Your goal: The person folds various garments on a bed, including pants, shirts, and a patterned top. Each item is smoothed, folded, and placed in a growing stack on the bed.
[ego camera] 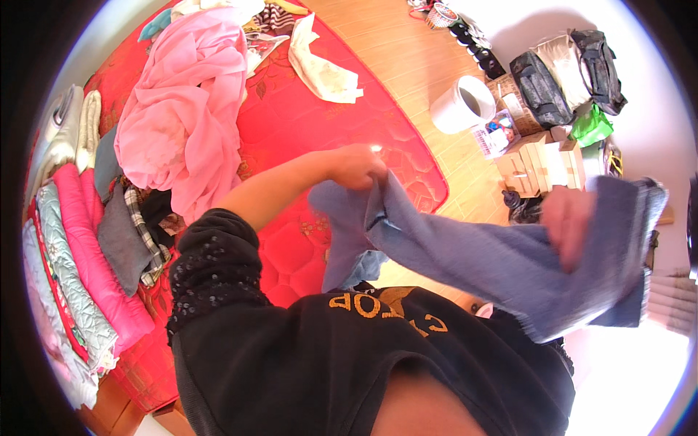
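Observation:
A blue-grey cloth garment (463, 248) is stretched in the air before my chest, its far end blurred. Its left end is pinched in the fist of my left hand (357, 166), above the red quilted mattress (289, 131). My right hand (570, 226), blurred, grips the cloth near the wide end at the right, where a fold covers part of the hand. From the left fist, more of the garment hangs down towards my body. A lighter blue piece of cloth (368, 267) shows below it; whether it belongs to the same garment I cannot tell.
Crumpled pink fabric (185, 109) and a cream garment (324, 65) lie on the mattress. Folded quilts (92, 256) and clothes line its left side. Across the wooden floor (376, 32) stand a white bucket (463, 106), cardboard boxes (537, 163) and dark bags (542, 90).

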Demonstrator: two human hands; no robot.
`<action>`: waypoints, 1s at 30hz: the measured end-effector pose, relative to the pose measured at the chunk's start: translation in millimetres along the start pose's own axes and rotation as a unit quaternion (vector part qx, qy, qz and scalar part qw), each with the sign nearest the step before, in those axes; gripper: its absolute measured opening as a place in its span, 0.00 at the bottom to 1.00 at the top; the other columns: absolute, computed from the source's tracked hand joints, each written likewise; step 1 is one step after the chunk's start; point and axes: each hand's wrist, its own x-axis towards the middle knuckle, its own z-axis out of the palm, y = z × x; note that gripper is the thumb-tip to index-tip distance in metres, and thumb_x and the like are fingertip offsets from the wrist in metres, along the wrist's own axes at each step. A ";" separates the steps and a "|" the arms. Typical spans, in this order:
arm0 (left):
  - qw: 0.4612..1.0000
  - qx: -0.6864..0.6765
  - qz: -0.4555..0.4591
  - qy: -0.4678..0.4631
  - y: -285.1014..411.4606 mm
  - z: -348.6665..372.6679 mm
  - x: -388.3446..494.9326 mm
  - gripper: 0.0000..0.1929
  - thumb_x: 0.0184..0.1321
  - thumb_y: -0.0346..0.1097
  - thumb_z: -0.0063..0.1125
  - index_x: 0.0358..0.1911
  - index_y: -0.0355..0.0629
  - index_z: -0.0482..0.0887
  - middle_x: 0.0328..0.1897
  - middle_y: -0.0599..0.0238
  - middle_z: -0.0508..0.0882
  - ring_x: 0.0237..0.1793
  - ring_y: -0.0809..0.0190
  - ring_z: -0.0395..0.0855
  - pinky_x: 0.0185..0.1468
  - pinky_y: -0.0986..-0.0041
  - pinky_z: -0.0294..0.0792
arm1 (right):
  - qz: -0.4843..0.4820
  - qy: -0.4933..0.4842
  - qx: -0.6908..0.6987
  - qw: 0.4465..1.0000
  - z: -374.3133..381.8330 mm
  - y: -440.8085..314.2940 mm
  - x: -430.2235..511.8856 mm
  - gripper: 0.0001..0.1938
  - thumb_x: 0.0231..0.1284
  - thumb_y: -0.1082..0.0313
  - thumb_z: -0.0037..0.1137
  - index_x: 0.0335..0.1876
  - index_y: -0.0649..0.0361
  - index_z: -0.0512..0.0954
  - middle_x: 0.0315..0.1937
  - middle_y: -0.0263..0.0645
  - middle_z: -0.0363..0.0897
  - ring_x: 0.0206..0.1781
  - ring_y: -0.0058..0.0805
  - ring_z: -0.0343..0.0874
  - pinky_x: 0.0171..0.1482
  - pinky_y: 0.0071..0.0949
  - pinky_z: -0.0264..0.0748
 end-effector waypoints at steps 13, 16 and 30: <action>0.802 0.246 -0.265 0.475 89.0 -234.8 -148.9 0.20 0.56 0.42 0.59 0.46 0.36 0.72 0.38 0.59 0.80 0.41 0.62 0.78 0.48 0.74 0.68 | 0.006 0.403 0.183 0.897 -133.7 41.5 170.0 0.21 0.67 0.51 0.37 0.56 0.55 0.70 0.57 0.37 0.71 0.61 0.36 0.66 0.65 0.48 0.57; 0.801 0.313 -0.241 0.449 127.4 -247.4 -169.1 0.19 0.54 0.41 0.62 0.43 0.33 0.75 0.37 0.58 0.81 0.39 0.60 0.80 0.46 0.74 0.68 | -0.067 0.369 0.219 0.901 -122.4 8.9 172.6 0.23 0.66 0.47 0.37 0.57 0.55 0.70 0.58 0.39 0.69 0.63 0.39 0.64 0.66 0.50 0.54; 0.851 0.077 -0.490 0.172 68.5 263.6 -199.5 0.19 0.46 0.31 0.56 0.45 0.47 0.72 0.38 0.57 0.72 0.36 0.50 0.77 0.33 0.62 0.71 | 0.400 0.207 0.312 0.837 -57.7 318.2 -178.3 0.27 0.46 0.61 0.64 0.55 0.49 0.69 0.49 0.29 0.74 0.52 0.32 0.71 0.53 0.41 0.68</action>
